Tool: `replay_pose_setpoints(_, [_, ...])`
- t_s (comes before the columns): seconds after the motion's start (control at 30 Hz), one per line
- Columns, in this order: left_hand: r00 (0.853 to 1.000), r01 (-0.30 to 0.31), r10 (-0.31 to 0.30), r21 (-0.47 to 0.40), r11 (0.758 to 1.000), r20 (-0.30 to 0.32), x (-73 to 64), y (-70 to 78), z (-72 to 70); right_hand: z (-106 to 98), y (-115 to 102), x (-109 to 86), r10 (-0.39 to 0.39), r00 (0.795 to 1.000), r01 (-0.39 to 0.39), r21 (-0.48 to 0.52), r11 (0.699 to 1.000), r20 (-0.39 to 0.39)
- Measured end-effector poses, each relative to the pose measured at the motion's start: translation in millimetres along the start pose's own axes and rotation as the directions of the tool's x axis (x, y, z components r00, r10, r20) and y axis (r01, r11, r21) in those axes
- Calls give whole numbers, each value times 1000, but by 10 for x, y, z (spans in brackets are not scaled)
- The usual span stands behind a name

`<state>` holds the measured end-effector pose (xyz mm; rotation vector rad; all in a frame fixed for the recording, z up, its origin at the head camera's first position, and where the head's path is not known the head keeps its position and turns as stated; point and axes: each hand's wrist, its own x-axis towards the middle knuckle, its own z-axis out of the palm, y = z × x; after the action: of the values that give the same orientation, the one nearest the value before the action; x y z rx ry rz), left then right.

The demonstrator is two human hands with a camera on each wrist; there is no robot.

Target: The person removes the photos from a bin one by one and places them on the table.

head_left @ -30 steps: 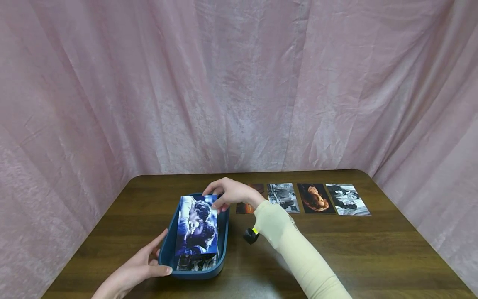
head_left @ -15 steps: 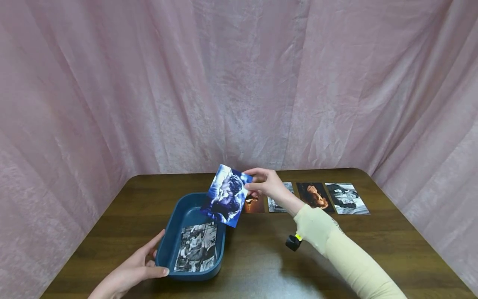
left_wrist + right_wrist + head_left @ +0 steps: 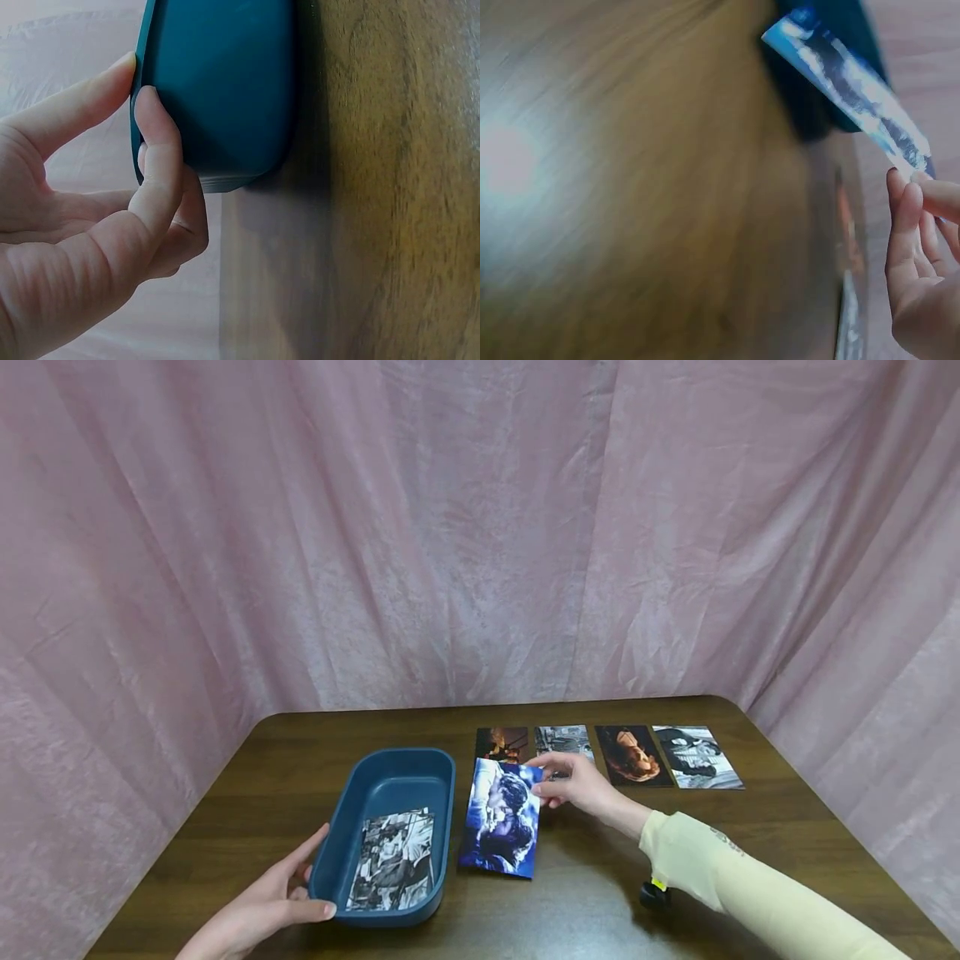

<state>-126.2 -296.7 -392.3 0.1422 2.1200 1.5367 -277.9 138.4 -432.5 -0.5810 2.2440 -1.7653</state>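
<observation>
Blue photo (image 3: 499, 823) now clear of bin (image 3: 403, 793)

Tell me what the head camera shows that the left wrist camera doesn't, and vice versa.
Only the head view: the right hand pinching a bluish photo, four other photos lined up, and a black-and-white photo inside the tray.
Only the left wrist view: a close-up, from below the rim, of bent fingers against the tray's outer wall.
Both: the left hand gripping the tray, the wooden table and pink curtain.
</observation>
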Motion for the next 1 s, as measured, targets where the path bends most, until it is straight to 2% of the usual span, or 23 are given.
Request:
replay_pose_setpoints(0.23, [1000, 7, -6, 9, 1000, -12, -13, -4, 6, 85, 114, -51, -24, 1000, 24, -200, 979, 2])
replay_pose_setpoints(0.4, [1000, 6, -6, 5, 1000, -12, -21, 4, 11, 196, 153, -36, -58, 998, 48, -380, 924, -15])
replay_pose_setpoints(0.5, [1000, 10, -10, 8, 1000, -15, -24, 12, 16, 239, 177, -27, -54, 997, 28, -452, 892, -46])
replay_pose_setpoints(0.73, [1000, 5, -4, 18, 1000, -30, -14, 36, 20, 253, 171, -49, -81, 994, 34, -469, 883, -79])
replay_pose_setpoints(1.0, [1000, 1, 0, 26, 1000, -30, -22, 17, 25, 258, 208, -45, -60, 994, 11, -468, 883, -90])
